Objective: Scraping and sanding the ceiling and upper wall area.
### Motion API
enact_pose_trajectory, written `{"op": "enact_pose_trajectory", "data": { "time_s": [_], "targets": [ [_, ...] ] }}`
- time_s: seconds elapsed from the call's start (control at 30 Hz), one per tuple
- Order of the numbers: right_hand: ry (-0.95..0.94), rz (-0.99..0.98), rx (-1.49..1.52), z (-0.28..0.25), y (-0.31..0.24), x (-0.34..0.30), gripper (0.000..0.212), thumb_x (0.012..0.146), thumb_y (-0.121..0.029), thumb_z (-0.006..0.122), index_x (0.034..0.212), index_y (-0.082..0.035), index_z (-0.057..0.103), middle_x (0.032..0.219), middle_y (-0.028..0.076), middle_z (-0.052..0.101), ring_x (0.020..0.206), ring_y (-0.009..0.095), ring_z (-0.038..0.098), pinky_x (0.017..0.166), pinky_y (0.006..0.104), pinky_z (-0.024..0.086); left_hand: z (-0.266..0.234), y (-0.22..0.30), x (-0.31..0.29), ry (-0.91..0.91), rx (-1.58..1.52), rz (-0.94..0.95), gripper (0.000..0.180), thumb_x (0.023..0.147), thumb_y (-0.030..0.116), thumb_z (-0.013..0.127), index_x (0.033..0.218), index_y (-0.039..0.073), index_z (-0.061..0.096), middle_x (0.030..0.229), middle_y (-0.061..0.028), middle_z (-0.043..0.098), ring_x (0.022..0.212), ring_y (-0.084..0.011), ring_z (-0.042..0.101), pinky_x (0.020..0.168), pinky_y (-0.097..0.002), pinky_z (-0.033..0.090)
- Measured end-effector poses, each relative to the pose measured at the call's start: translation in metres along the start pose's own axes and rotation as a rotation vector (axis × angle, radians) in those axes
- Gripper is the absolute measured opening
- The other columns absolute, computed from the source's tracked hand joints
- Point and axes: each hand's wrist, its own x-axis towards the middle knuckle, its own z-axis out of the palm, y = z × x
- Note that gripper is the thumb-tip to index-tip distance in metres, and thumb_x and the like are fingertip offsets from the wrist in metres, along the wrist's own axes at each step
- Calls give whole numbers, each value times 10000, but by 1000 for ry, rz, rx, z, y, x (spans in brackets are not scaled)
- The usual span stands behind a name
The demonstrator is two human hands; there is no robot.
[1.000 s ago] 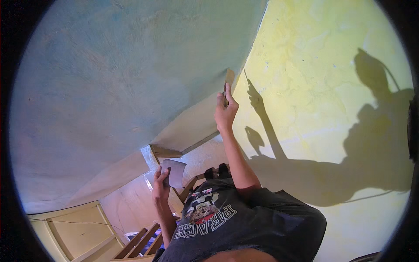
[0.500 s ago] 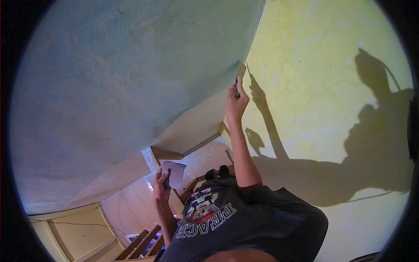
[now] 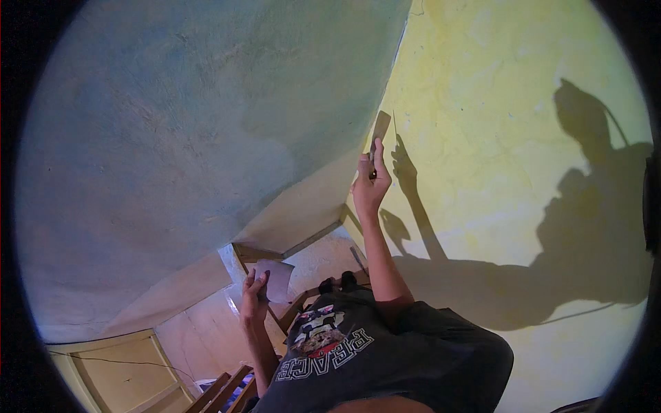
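My right hand (image 3: 370, 191) is raised and closed around the handle of a putty knife (image 3: 381, 126). Its flat blade points up along the corner where a blue-grey wall (image 3: 151, 158) meets a yellow wall (image 3: 475, 179). Whether the blade touches either surface I cannot tell. Lower and to the left, my left hand (image 3: 254, 297) pinches a thin, slightly curved grey-brown sheet (image 3: 277, 279) that looks like sandpaper, thumb on its face.
Shadows of my arms and head fall across the yellow wall. Wooden slats (image 3: 219, 394) stand at the lower left, near a yellow-brown panelled door (image 3: 124, 375) with a dark cable across it. A wooden beam (image 3: 256, 253) runs below the blue-grey surface.
My right hand has come down a little along the corner with the putty knife. My left hand still holds the sheet, nearly in the same place.
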Motion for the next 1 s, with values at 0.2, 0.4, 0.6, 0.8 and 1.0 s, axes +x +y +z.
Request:
{"op": "enact_pose_trajectory", "data": {
  "time_s": [0.2, 0.4, 0.6, 0.8, 1.0],
  "targets": [
    [-30, 32, 142, -10, -26, 3, 484, 1032, -140, 565, 1509, -122, 483, 772, -41, 516, 496, 14, 384, 387, 212, 352, 23, 4, 6, -14, -8, 13, 377, 929, 59, 680, 1288, 18, 570, 1168, -66, 665, 1097, -152, 627, 992, -290, 471],
    [-151, -64, -46, -21, 13, 15, 488, 1004, -49, 582, 1485, -58, 500, 839, -42, 599, 557, 18, 390, 513, 207, 362, 53, -6, 10, -118, 34, -27, 339, 949, 14, 627, 1284, 39, 578, 1148, -48, 674, 1086, -144, 631, 972, -278, 479],
    [-210, 74, -269, -6, 12, 29, 486, 978, -53, 606, 1457, -56, 523, 1261, 174, 693, 950, 144, 666, 826, 261, 508, 68, -17, 3, -138, 98, -6, 271, 951, 33, 637, 1220, 51, 606, 1125, -19, 674, 1052, -124, 625, 956, -266, 470],
    [-69, -191, -46, 4, 27, 27, 486, 984, -38, 584, 1465, -58, 516, 724, -45, 463, 640, 64, 362, 582, 227, 354, 84, -29, -12, -69, 33, 21, 299, 952, 27, 623, 1250, 44, 597, 1182, -47, 662, 1078, -148, 631, 965, -272, 474],
    [-136, -171, -91, -2, 21, 29, 482, 966, 5, 583, 1444, -17, 527, 1047, 191, 726, 776, 168, 632, 716, 277, 504, 75, -51, -13, -20, 42, 55, 357, 961, 63, 624, 1305, 4, 551, 1193, -87, 655, 1081, -165, 636, 962, -298, 491]
  ]
}}
